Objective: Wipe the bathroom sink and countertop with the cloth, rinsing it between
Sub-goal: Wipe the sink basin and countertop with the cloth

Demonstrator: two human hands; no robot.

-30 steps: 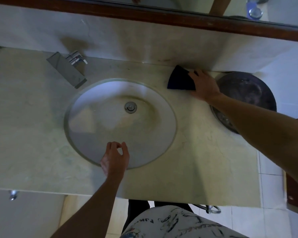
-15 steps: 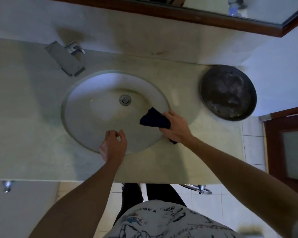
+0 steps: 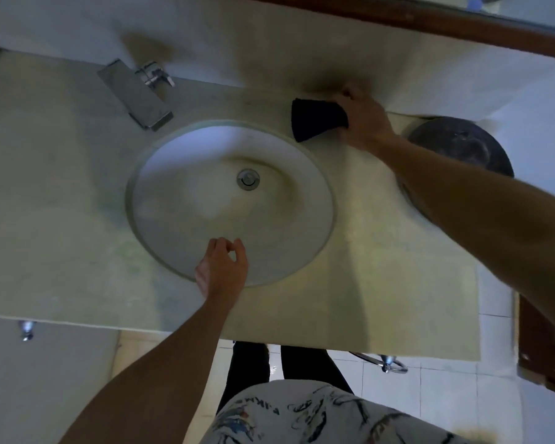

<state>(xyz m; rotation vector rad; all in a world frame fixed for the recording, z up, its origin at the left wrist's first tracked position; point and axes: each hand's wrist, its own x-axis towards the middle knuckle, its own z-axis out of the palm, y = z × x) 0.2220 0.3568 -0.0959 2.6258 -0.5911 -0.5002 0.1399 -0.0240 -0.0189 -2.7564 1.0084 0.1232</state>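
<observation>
**Cloth at the back edge of the bench, behind the sink**

Near the bench's (image 3: 61, 219) back-left corner stands the chrome faucet (image 3: 135, 94), its flat spout angled toward the sink (image 3: 180, 200). The oval basin is set into the middle of the bench, with the drain (image 3: 248, 179) near its centre. Over the sink's front rim the left hand (image 3: 221, 267) hovers, its fingers loosely curled with thumb and forefinger close together, holding nothing. Right of the basin, at the bench's back edge against the wall, the right hand (image 3: 364, 120) presses the dark cloth (image 3: 314, 120) onto the surface, fingers curled over its right end. A dark round pan (image 3: 462, 145) sits at the back-right corner, partly hidden by the forearm.
</observation>
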